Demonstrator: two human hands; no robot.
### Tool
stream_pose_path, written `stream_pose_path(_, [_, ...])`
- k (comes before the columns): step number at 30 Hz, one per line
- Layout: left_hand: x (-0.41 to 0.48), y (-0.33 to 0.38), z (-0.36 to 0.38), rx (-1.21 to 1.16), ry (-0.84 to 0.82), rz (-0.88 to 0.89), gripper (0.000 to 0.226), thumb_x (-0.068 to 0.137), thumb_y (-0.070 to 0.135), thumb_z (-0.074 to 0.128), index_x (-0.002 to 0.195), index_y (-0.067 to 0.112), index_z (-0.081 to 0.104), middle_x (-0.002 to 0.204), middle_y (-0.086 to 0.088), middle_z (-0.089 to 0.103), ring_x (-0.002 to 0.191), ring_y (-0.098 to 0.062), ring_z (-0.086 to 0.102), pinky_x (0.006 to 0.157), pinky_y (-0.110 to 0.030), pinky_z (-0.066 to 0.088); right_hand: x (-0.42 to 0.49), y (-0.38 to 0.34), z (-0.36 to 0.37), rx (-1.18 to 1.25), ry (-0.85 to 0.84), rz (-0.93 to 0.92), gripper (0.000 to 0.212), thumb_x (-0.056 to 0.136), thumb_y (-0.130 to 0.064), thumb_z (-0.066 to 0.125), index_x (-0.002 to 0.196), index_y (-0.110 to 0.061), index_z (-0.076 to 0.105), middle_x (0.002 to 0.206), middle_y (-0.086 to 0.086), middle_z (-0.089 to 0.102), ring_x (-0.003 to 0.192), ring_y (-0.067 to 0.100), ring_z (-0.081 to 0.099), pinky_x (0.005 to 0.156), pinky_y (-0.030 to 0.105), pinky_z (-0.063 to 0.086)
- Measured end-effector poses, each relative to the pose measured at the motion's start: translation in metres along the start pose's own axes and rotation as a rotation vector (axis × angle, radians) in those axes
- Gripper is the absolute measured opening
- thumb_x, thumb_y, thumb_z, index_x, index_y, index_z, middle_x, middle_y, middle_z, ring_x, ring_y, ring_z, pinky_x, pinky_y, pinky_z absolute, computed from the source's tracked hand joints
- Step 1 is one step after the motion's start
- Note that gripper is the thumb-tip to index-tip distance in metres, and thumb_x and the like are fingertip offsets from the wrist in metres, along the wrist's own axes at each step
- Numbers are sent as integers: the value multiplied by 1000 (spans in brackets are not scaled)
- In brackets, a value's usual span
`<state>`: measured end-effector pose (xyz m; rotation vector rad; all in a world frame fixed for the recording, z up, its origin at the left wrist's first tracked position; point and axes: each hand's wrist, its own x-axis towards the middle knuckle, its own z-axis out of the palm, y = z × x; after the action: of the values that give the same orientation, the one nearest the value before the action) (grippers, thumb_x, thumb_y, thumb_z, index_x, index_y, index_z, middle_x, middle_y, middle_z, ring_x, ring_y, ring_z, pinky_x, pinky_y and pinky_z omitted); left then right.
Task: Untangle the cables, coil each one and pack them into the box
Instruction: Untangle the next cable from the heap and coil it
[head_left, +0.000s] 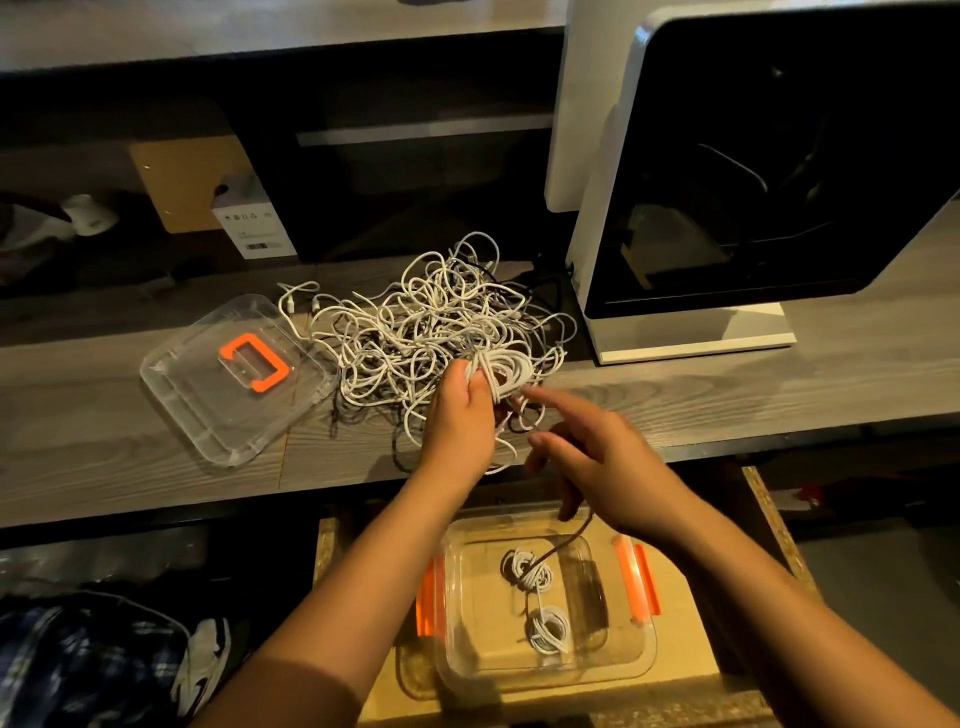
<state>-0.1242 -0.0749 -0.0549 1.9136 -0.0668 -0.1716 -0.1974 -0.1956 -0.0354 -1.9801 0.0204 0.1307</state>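
– Nearest, what's in the box (641, 660)?
– Two white coils (548, 629). Up on the table (104, 441): lid (208, 415) left, tangled cables (405, 332), left hand (460, 415) gripping a white coil (506, 371), right hand (602, 462) curled round a dark cable (566, 540) that hangs into the box.

Desk (727, 395): grey wood-grain top running across the view.
On the desk: clear lid (208, 410) with an orange handle at left; tangle of cables (415, 322), white and dark, just beside it; white machine (701, 332) at right.
Lower board (693, 623): pale chipboard below the desk edge, carrying the clear box (644, 649) with orange latches.
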Motion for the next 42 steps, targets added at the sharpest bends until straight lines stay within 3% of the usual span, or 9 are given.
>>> stream_pose_path(8, [-2, 0, 1, 159, -357, -39, 18, 97, 7, 33, 99, 21, 44, 100, -10, 58, 95, -28, 56, 84, -43, 46, 4, -11, -36, 547, -116, -12, 23, 87, 0, 48, 96, -6, 68, 85, 10, 73, 75, 20, 69, 69, 25, 56])
stream_pose_path(13, [-20, 19, -1, 135, -606, 82, 22, 101, 12, 32, 106, 24, 51, 91, 4, 56, 87, -14, 54, 80, -24, 44, 17, -14, -45, 348, 170, -42, 11, 83, -10, 63, 76, -3, 66, 50, -1, 56, 44, 6, 46, 42, 14, 33])
stream_pose_path(17, [-19, 18, -1, 60, -667, 205, 24, 99, 22, 34, 101, 7, 51, 92, -18, 57, 79, -15, 49, 74, -33, 43, 26, -8, -45, 581, 244, 102, 21, 92, -10, 53, 71, -9, 50, 50, -5, 40, 43, 6, 31, 40, 16, 22])
stream_pose_path(22, [-23, 15, -3, 86, -710, 270, 26, 89, 36, 37, 93, 15, 52, 87, -13, 55, 76, -17, 47, 75, -46, 43, 31, -3, -39, 741, 271, 279, 20, 96, -18, 47, 77, -12, 49, 55, -4, 41, 44, 5, 39, 41, 17, 30])
stream_pose_path(27, [-22, 18, 4, -197, -486, 261, 22, 99, 12, 35, 102, 24, 53, 106, 6, 53, 92, 6, 52, 83, -13, 43, 28, 4, -9, 1068, 225, 517, 23, 95, -18, 45, 75, -12, 54, 62, 0, 47, 46, 7, 45, 47, 18, 35])
stream_pose_path(31, [-16, 17, 12, -439, -82, 16, 29, 100, 5, 32, 90, 21, 55, 91, 5, 62, 76, 2, 62, 76, -18, 49, 18, 12, 24, 1187, 473, 416, 14, 94, -15, 50, 80, -16, 51, 60, -4, 43, 48, 5, 38, 49, 19, 30])
stream_pose_path(34, [-3, 6, 14, -488, 91, -157, 24, 100, 10, 33, 94, 20, 54, 98, -4, 64, 83, -9, 67, 83, -30, 54, 8, 7, 41, 915, 529, 189, 9, 90, -4, 56, 84, -8, 60, 59, -2, 53, 47, 5, 46, 43, 18, 41])
stream_pose_path(37, [0, -2, 13, -273, 54, -154, 18, 95, 21, 36, 92, 22, 53, 101, -10, 63, 95, -30, 61, 89, -49, 49, 6, 11, 43, 617, 454, -23, 12, 87, 1, 59, 84, -7, 67, 64, 0, 62, 49, 9, 52, 44, 23, 48])
stream_pose_path(42, [-6, -6, 8, 151, -149, -69, 14, 100, 15, 30, 108, 10, 42, 96, -9, 52, 77, -19, 48, 59, -29, 35, 15, 13, 15, 281, 331, -251, 16, 90, -3, 57, 89, -11, 70, 74, -10, 64, 55, 4, 56, 51, 19, 47])
